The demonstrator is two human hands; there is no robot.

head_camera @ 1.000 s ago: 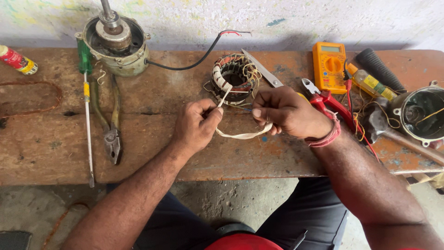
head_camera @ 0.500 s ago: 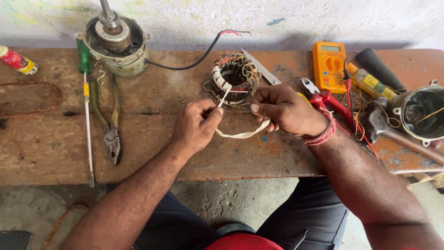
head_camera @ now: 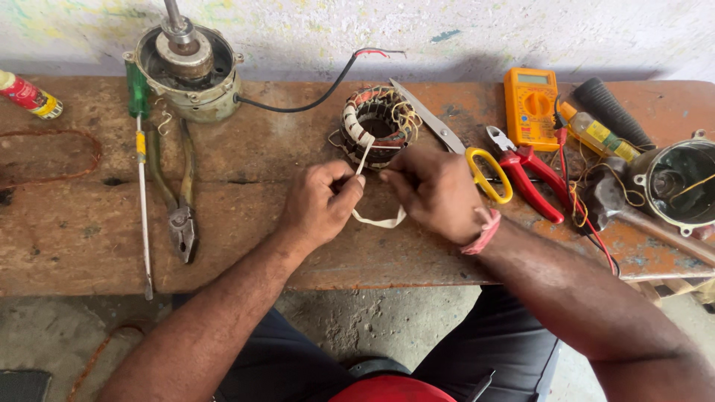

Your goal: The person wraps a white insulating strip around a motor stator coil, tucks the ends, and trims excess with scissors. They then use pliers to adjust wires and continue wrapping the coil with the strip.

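Observation:
A round motor stator with copper windings lies on the worn wooden bench. A white cloth tape runs from its winding down to my hands. My left hand pinches the tape near its upper part. My right hand holds the other end, and the slack tape loops below between the two hands. Both hands sit just in front of the stator.
A motor housing with shaft and black cable stands at the back left. A green screwdriver and pliers lie left. Scissors, red cutters, an orange multimeter and a metal cup lie right.
Both hands shifted slightly while working the tape; the loop between them hangs a little differently. Nothing else on the bench moved.

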